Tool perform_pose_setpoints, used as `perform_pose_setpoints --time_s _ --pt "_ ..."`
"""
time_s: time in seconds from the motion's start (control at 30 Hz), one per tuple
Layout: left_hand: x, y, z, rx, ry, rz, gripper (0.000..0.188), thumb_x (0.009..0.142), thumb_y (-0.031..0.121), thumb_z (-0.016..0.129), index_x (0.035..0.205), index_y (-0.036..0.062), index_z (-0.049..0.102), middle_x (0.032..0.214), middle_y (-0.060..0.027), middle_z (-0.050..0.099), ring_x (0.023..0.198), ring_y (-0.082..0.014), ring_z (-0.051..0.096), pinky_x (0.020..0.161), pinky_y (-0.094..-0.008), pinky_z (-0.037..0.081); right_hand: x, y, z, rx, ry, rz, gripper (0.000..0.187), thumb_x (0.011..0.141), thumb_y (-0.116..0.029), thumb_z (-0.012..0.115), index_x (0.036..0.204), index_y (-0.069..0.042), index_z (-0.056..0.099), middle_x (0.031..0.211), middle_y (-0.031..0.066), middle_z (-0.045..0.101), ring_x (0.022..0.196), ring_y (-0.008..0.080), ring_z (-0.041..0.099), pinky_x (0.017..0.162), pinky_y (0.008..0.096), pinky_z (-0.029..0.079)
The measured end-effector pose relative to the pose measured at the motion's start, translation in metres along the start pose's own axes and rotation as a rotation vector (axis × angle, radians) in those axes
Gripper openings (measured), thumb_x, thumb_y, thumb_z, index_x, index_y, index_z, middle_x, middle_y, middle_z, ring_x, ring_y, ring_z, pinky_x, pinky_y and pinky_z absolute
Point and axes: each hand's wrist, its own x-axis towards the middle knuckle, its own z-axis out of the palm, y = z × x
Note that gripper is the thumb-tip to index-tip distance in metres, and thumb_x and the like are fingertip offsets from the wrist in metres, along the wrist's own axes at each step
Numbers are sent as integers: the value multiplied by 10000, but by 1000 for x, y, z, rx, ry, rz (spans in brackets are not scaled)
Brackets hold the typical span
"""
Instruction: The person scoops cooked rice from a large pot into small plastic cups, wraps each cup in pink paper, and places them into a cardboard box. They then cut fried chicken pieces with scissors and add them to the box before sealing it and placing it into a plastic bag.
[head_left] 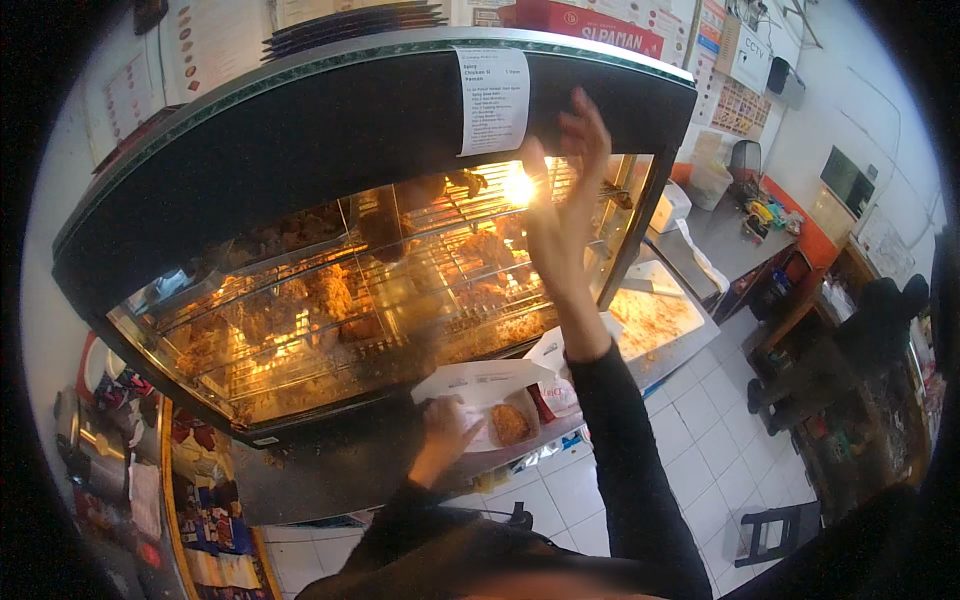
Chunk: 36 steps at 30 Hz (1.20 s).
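Note:
A white cardboard takeaway box [492,378] stands with its lid up at the front edge of the counter, a piece of breaded fried chicken [511,424] inside it. My left hand [443,440] grips the left side of this box, slightly blurred. My right hand [570,190] is raised in front of the food warmer's upper right part, its fingers apart and nothing in them. It is nearest to a printed paper slip [493,102] stuck on the black top panel of the heated display cabinet [330,160]. Fried chicken pieces [330,290] lie on the lit wire racks behind the glass.
A white tray of crumbs [650,318], with a utensil across it, sits right of the cabinet. Further right is a metal counter [735,235] with small items. A black step stool [780,533] stands on the tiled floor. A metal pot [90,450] is at far left.

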Motion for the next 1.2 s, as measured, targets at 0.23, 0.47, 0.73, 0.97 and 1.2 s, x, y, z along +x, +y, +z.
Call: perform_pose_setpoints --time_s 0.23,0.47,0.73,0.97,1.2 --pt "-30 -127 105 -417 504 -480 577 895 393 574 1183 -86 429 1188 -281 480 1092 -369 490 946 -433 373 35 -9 -31 455 -380 210 252 881 -51 608 1132 -56 628 982 25 664 845 86 601 737 228 468" --pt "-4 -122 136 -554 465 -482 519 949 301 481 1269 -101 411 1231 -314 484 1172 -430 462 999 -465 351 -189 158 -261 -1101 -719 517 331 873 -10 538 1201 -35 574 1081 184 602 996 356 573 875 425 450" --pt "-7 -79 98 -136 264 -414 393 981 223 399 1229 -67 495 1196 -295 517 1127 -455 480 938 -503 389 -332 242 -285 -854 -1011 883 269 791 -157 638 1009 0 634 931 208 614 907 400 580 776 460 473" --pt "-23 -18 61 -212 296 -588 367 986 209 418 1214 -54 533 1079 -182 621 913 -272 595 851 -395 446 -304 221 -317 -634 -953 640 566 570 -205 754 1115 -172 607 763 117 657 695 325 639 631 404 507" --pt "17 112 117 -224 174 -542 452 1008 306 384 1206 -70 536 1139 -193 615 1034 -243 564 910 -373 418 -275 256 -493 -398 -658 1038 203 778 -170 623 926 -38 669 815 207 652 728 374 640 637 404 499"
